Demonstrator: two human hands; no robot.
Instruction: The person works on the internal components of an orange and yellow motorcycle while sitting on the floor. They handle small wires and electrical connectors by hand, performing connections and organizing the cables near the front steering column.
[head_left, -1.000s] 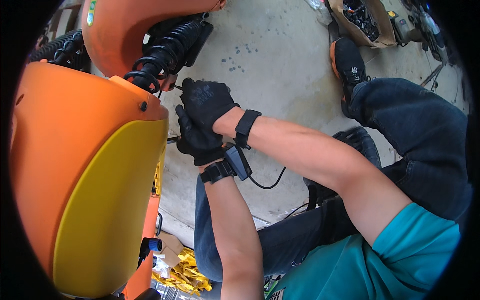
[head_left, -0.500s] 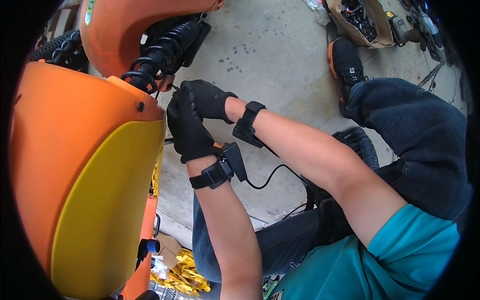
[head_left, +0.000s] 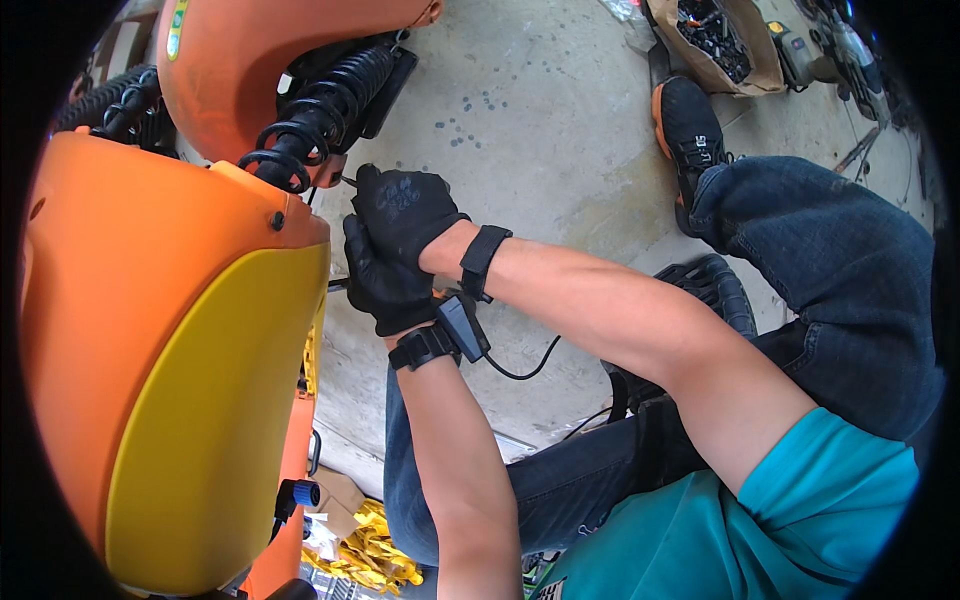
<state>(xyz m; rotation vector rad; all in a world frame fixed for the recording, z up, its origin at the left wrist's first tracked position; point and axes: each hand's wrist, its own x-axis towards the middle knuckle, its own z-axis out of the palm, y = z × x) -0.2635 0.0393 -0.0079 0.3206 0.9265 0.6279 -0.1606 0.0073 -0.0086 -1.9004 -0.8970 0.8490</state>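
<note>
My right hand [head_left: 405, 212], in a black glove, is closed with its back turned up. A thin metal tip [head_left: 348, 181] shows past its fingers, touching or close to the orange fender's lower end at the shock absorber [head_left: 325, 115]. Just below and touching it, my left hand [head_left: 382, 285], also black-gloved, is curled, its palm side and most fingers hidden. What it holds cannot be made out. Left of both hands stands an orange body panel [head_left: 150, 220] with a yellow insert [head_left: 215, 430]. A short dark rod [head_left: 337, 285] sticks out between that panel and my left hand.
On the concrete floor [head_left: 540, 130] a paper bag of small black parts [head_left: 760, 75] stands at the far right, beside a cordless power tool [head_left: 795, 55]. Yellow wrapping [head_left: 375, 555] and a blue-capped connector [head_left: 302, 492] are at the lower left. A cable [head_left: 525, 374] runs from my left wrist.
My right hand has rolled so its back faces up and has shifted slightly toward me. The left hand has moved a little to the right under it.
</note>
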